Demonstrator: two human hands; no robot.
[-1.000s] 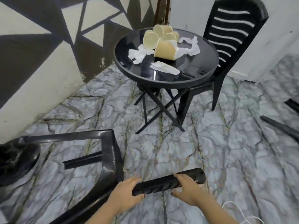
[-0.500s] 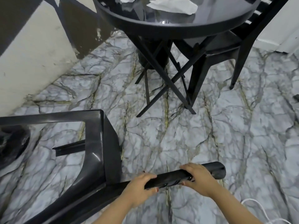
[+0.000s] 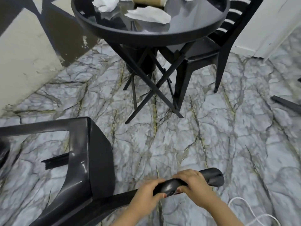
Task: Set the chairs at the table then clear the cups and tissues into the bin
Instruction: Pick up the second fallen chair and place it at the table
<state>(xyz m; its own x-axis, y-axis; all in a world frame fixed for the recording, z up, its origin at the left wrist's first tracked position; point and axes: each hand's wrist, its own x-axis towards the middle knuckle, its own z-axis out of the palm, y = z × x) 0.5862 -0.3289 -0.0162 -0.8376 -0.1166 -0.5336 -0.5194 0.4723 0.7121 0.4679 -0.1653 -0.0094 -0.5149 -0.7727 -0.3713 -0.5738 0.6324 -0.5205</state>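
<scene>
Two hands, left hand (image 3: 147, 195) and right hand (image 3: 193, 185), fingers wrapped around one tipped chair (image 3: 84, 168). A second chair (image 3: 216, 48) stands at the table (image 3: 162, 35). Since half a second ago, the hands sit closer together.

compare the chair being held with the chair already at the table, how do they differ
The held chair is tipped over near the floor; the chair at the table stands upright on its legs. Both the left hand and right hand grip the held chair's top rail; nothing touches the chair at the table. That chair's seat is tucked under the round table; the held chair is well away from it. Both are glossy black.
</scene>
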